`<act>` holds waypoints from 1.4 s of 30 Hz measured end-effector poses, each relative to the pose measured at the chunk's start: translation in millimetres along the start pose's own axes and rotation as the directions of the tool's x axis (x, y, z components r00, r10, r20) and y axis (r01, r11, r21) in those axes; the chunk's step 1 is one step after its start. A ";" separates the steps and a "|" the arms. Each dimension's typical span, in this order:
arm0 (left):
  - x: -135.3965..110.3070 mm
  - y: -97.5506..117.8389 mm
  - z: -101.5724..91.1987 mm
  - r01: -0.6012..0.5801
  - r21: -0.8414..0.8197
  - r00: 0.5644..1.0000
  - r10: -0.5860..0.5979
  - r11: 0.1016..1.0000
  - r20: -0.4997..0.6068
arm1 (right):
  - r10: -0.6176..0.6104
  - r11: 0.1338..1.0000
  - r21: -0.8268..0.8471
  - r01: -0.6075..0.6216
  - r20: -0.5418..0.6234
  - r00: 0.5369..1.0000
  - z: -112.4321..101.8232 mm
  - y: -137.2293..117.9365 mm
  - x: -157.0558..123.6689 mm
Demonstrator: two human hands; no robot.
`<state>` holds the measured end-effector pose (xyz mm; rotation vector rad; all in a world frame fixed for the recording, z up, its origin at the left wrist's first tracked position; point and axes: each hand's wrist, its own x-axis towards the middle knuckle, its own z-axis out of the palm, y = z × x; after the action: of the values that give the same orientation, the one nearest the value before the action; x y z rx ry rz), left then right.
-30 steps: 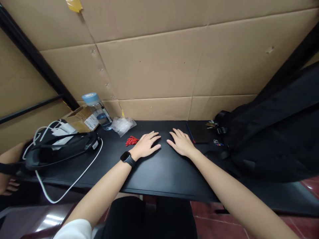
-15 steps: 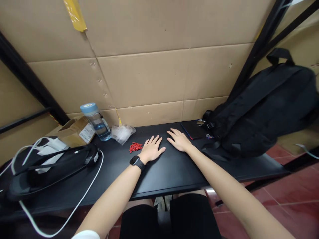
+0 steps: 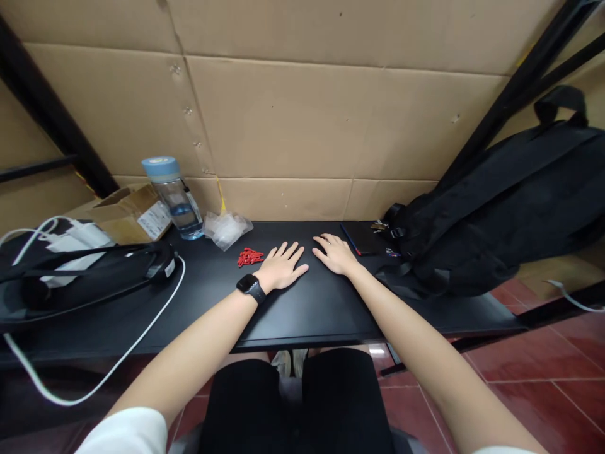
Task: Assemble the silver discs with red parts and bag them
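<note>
My feed: left hand (image 3: 278,270) and right hand (image 3: 334,254) both lie palm down on the tabletop (image 3: 307,318), fingers spread, grip holding nothing. Red pile (image 3: 249,257) sits on the tabletop just left of the left hand. Risk I see: a leftward sweep could scatter those small loose pieces. The right hand is just beside the dark notebook (image 3: 367,239); an outward slide could shove it into the keys (image 3: 379,226). White cable (image 3: 66,401) loops over the front edge; a snag could tug it.
</note>
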<state>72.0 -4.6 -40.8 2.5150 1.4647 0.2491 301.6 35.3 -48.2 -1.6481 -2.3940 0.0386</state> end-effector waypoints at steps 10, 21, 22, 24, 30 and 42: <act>-2.6 -2.3 -8.9 -0.046 0.015 0.999 0.046 0.999 0.021 | -0.001 1.000 0.018 0.001 -0.002 1.000 -0.5 -2.1 0.2; -14.3 -93.4 -74.1 -0.148 0.001 0.940 0.141 0.989 -0.309 | -0.004 1.000 0.027 0.004 0.008 1.000 -1.8 -8.1 27.4; -19.3 -100.3 -76.7 -0.155 -0.008 0.936 0.145 0.988 -0.320 | -0.006 1.000 0.030 0.006 0.011 1.000 -0.9 -8.8 30.6; -28.1 -109.6 -80.3 -0.144 -0.017 0.933 0.130 0.989 -0.336 | -0.012 0.999 0.035 0.012 0.014 1.000 1.0 -9.0 35.5; -38.3 -109.1 -87.6 -0.188 -0.060 0.946 0.165 0.980 -0.280 | -0.068 0.997 0.038 0.069 -0.045 0.997 -2.3 2.0 36.0; -34.9 -110.0 -76.9 -0.197 -0.014 0.967 0.191 0.980 -0.170 | 0.070 0.990 0.123 -0.068 -0.017 0.997 -0.3 29.5 36.3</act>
<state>-56.4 25.7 1.9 2.6699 1.2575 0.5241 316.5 79.6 -46.0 -1.6658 -2.2697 0.1756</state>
